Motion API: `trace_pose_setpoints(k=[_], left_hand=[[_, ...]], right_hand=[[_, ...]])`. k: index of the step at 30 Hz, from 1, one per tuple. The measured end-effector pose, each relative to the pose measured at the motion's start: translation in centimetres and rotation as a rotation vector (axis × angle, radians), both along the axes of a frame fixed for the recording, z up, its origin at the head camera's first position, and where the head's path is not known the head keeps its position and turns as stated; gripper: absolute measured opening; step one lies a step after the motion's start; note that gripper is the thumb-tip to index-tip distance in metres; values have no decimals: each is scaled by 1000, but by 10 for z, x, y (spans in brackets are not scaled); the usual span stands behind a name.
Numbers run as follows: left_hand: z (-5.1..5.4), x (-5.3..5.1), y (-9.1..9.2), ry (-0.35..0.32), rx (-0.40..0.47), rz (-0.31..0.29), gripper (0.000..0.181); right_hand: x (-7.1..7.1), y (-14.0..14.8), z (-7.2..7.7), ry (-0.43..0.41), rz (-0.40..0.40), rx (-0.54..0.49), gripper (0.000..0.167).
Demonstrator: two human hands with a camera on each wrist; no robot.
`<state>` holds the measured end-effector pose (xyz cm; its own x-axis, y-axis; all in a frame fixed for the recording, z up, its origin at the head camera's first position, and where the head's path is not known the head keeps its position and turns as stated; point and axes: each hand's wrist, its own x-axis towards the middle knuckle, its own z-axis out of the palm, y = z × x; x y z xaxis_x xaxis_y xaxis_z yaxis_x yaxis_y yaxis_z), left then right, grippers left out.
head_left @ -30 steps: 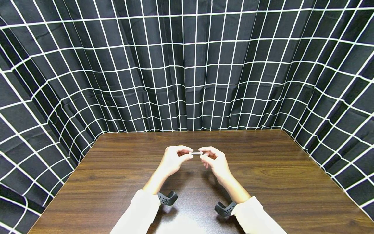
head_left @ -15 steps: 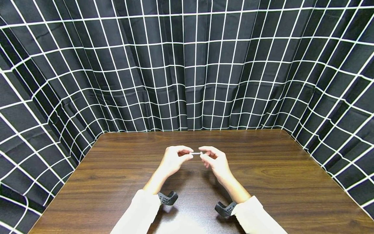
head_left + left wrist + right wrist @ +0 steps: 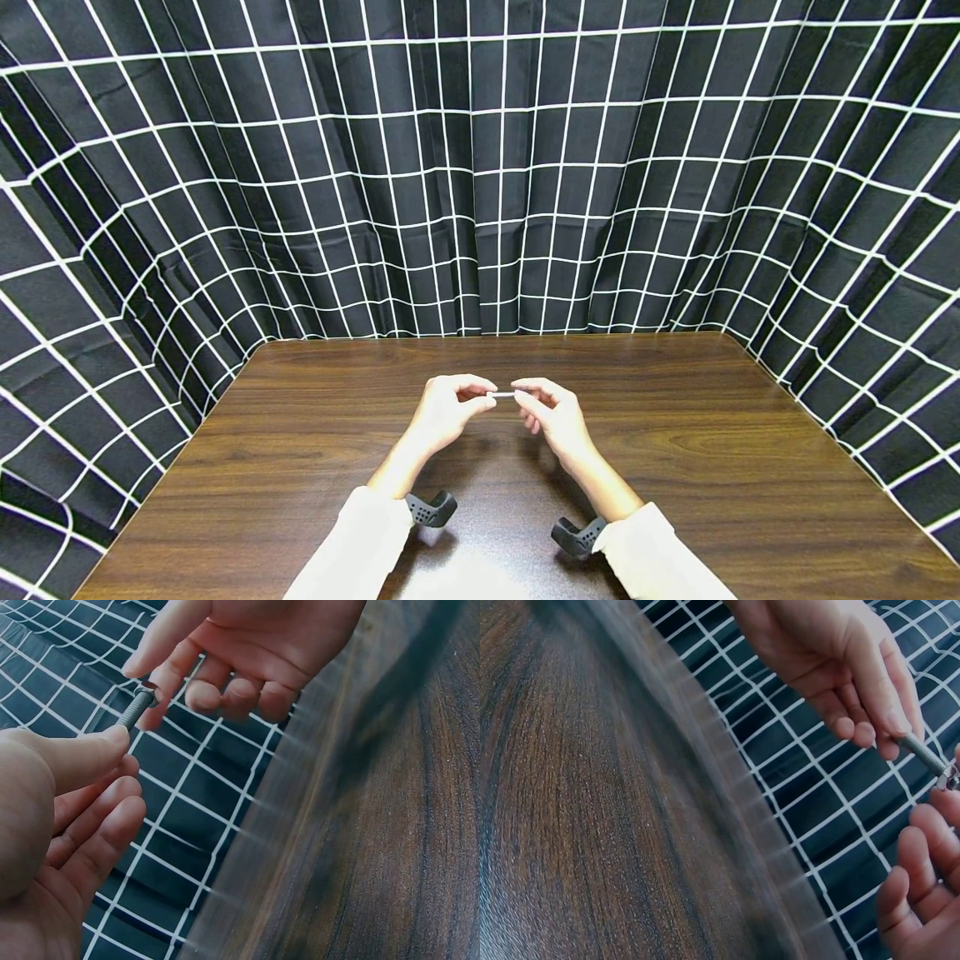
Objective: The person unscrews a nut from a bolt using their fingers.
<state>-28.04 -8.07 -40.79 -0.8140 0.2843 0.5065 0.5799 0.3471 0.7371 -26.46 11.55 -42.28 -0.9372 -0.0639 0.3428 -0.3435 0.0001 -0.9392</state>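
A threaded metal bolt (image 3: 503, 394) is held level above the table, spanning the gap between the two hands. My left hand (image 3: 441, 410) pinches one end of it between thumb and forefinger, which hide that end. At the other end sits a small shiny nut (image 3: 148, 691), seen in both wrist views. My right hand (image 3: 558, 417) has its curled thumb and forefinger around the nut; whether the thumb tip touches it is hard to tell. The other fingers of the right hand curl loosely below.
Underneath is a brown wood-grain table (image 3: 300, 433). A black curtain with a white grid (image 3: 480, 183) encloses its back and sides. Each wrist carries a dark camera mount, the left mount (image 3: 433, 508) and the right mount (image 3: 576, 537), just beyond white sleeves.
My right thumb and fingers have shifted slightly at the nut, with the thumb now covering more of that end. My left hand and the bolt stay in place.
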Motion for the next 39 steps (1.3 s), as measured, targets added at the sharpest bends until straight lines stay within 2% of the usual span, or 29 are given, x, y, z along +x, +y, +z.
trace_pose_setpoints(k=[4, 9, 14, 24, 30, 39], left_hand=[[1, 0, 1, 0, -3, -3, 13], [1, 1, 1, -1, -9, -3, 13], [0, 0, 1, 1, -11, -4, 13], [1, 0, 0, -17, 5, -14, 15], [0, -2, -1, 5, 3, -8, 13], [3, 0, -1, -28, 8, 7, 13]], right_hand=[[1, 0, 2, -75, -39, 8, 18], [2, 1, 5, -116, -71, 43, 24], [2, 2, 5, -108, -66, 41, 27], [0, 2, 2, -75, -49, 34, 13], [0, 2, 2, -74, -33, -8, 14], [1, 2, 4, -60, 2, -45, 17]])
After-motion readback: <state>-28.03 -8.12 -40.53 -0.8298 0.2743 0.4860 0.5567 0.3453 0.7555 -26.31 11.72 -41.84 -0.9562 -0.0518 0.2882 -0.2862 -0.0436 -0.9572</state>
